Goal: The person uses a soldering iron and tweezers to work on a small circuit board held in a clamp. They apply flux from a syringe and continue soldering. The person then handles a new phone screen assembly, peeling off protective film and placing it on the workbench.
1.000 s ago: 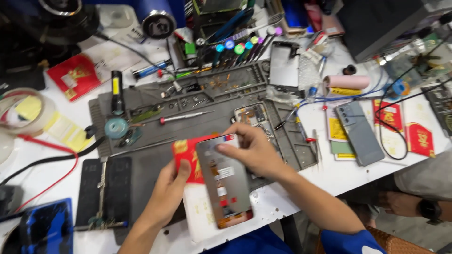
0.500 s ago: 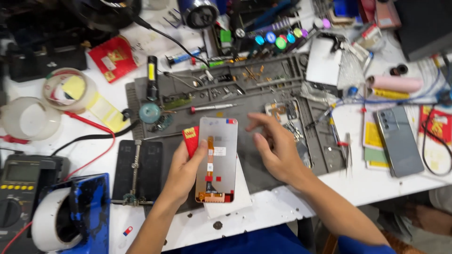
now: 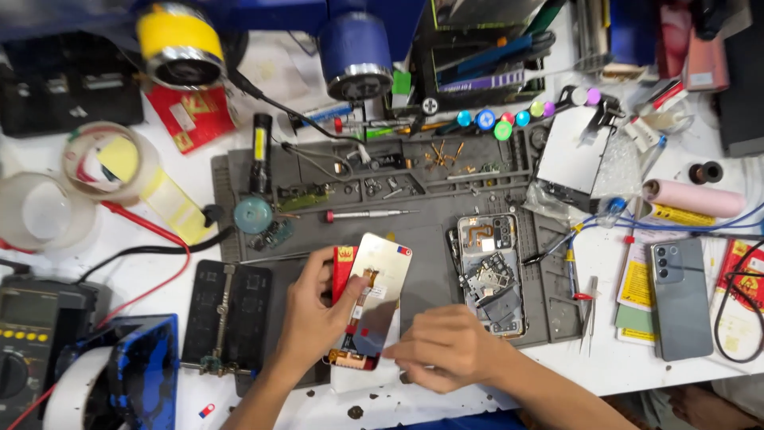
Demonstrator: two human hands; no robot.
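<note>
My left hand (image 3: 314, 318) grips a phone display panel (image 3: 380, 279), back side up, shiny with an orange flex cable, held over the grey work mat (image 3: 430, 263) near its front edge. A red card (image 3: 342, 267) sits behind the panel under my left thumb. My right hand (image 3: 446, 346) rests at the panel's lower right corner with its fingers curled on the edge. To the right on the mat lies an opened phone body (image 3: 493, 275) with its circuit boards exposed.
A red-handled screwdriver (image 3: 366, 214), a small torch (image 3: 260, 151), tweezers (image 3: 590, 310) and a grey phone (image 3: 680, 299) lie around. Tape rolls (image 3: 103, 163), a multimeter (image 3: 28, 338), a clamp jig (image 3: 227, 318) and red and black leads crowd the left side.
The view has shifted and closed in. My right hand moved from the panel's upper right side down to its lower right corner. My left hand kept hold of the panel.
</note>
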